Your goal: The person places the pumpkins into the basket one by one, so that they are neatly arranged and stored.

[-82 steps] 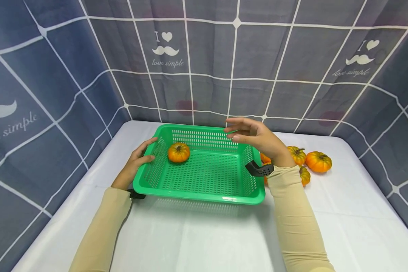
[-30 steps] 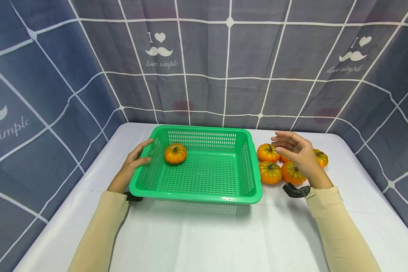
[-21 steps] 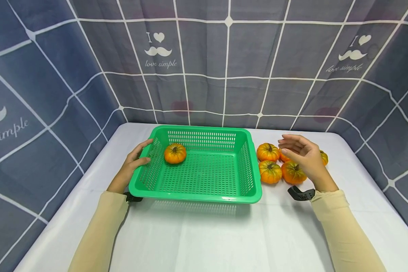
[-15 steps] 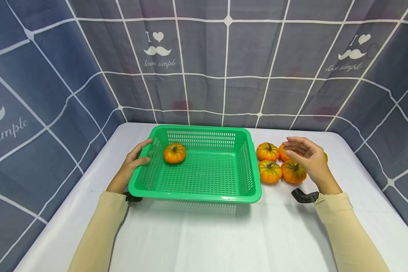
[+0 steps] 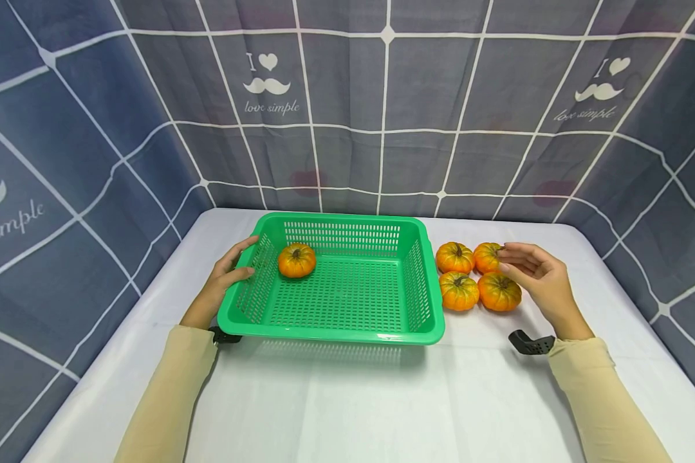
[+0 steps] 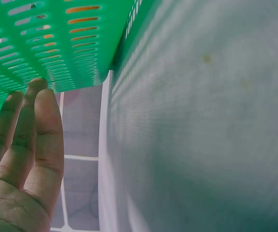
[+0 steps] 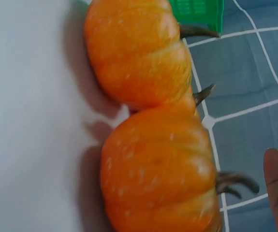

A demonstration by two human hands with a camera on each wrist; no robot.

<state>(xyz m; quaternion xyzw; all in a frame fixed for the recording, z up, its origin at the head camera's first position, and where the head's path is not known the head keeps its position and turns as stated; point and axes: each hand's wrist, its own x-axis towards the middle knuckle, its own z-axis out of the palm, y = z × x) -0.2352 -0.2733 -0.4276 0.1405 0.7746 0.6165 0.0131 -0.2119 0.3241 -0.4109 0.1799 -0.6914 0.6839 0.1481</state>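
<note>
My left hand (image 5: 222, 283) holds the left end of a green plastic basket (image 5: 336, 336), with the thumb over its rim. In the left wrist view, straight fingers (image 6: 49, 130) reach the slotted outer wall. One small orange pumpkin (image 5: 296, 260) sits inside, near that end. At the right, my right hand (image 5: 541, 283) hovers with loosely bent fingers beside a cluster of pumpkins, holding nothing. Its fingertips are right by the stem of a back pumpkin (image 5: 486, 258). The nearest front pumpkin (image 5: 499, 291) lies below the thumb. Two pumpkins, one a large orange pumpkin (image 7: 158, 169), fill the right wrist view.
Two more pumpkins, including a left front pumpkin (image 5: 459, 291), stand close against the basket's right end. A white cloth (image 5: 347, 405) covers the table. Grey-blue checked curtains (image 5: 347, 96) rise behind and at both sides.
My right hand has moved from over the basket's right end to the pumpkins' right side, then lower and nearer me, now covering the rightmost pumpkin. My left hand keeps its place on the basket.
</note>
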